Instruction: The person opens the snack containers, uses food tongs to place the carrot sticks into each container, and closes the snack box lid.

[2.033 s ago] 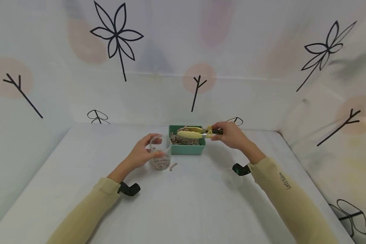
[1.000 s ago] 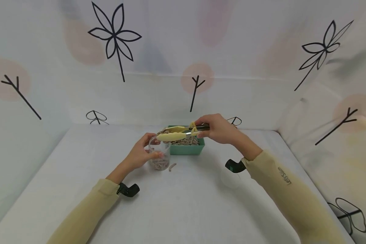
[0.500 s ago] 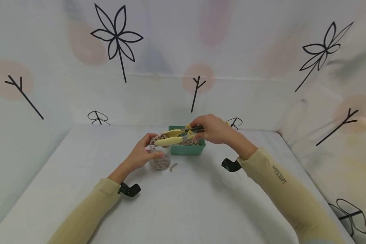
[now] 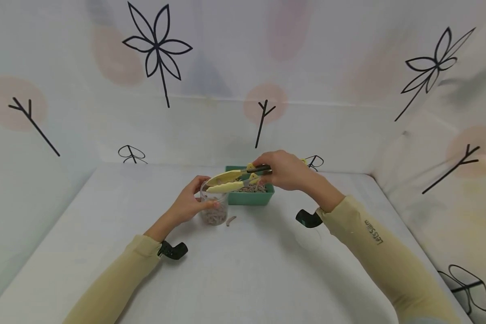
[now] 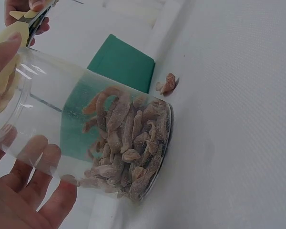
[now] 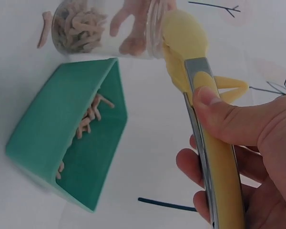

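Yellow-and-silver tongs show in the right hand, a clear jar in the left hand, a green tub between them; black flowers pattern the whitish backdrop.

In the head view, a snug, pale khaki-yellow left sleeve lay toward eight o'clock, creasing near its wide cuff at the left hand. A matching right sleeve, toward four o'clock, ended short of the right hand and bore small dark lettering that seemed to read "LetsSlim". A black, elbow-shaped left wrist camera jutted at three o'clock from its cuff; its black right twin jutted at nine.
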A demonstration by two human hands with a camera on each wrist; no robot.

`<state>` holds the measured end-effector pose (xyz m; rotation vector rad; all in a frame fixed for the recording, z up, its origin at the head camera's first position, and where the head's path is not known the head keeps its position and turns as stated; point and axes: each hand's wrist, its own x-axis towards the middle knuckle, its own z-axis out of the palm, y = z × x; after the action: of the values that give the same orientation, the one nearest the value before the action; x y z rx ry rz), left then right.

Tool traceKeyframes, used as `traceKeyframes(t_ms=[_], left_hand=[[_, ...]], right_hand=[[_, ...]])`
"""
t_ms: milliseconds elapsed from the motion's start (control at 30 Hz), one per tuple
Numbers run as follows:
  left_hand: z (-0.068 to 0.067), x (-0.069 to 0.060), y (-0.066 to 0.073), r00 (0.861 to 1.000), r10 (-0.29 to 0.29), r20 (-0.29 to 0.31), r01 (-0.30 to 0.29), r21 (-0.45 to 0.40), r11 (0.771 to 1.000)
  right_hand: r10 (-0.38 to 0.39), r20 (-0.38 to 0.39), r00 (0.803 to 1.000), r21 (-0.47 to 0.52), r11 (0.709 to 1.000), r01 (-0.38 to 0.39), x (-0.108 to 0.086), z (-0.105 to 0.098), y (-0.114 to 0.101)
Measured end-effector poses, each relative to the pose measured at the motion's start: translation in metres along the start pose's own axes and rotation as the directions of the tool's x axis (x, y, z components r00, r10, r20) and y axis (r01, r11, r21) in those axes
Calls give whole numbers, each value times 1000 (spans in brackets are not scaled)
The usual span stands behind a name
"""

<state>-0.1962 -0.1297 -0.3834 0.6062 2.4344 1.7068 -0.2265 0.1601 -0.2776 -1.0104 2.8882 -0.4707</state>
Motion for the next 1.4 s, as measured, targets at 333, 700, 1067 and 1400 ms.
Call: traceKeyframes(t_ms=[333,700,1067,1400], left_hand=[[1,0,-1,1000,-5,-3,5,14,1000],[0,-2,0,1000,-10,-13,11,13,1000],[1,1,0,1000,19,3,-19,-1,1000],[2,0,-3,1000,24,-1,-24,1,1000]], right_hand=[[-9,-11,1000,121,993,10,-4,0,12],[-22,-21,1000,192,981,25,-5,1,14],[113,-54,992,176,979,-102,-22,-1,47],[251,32,968,55,966,-252,-25,9,76]])
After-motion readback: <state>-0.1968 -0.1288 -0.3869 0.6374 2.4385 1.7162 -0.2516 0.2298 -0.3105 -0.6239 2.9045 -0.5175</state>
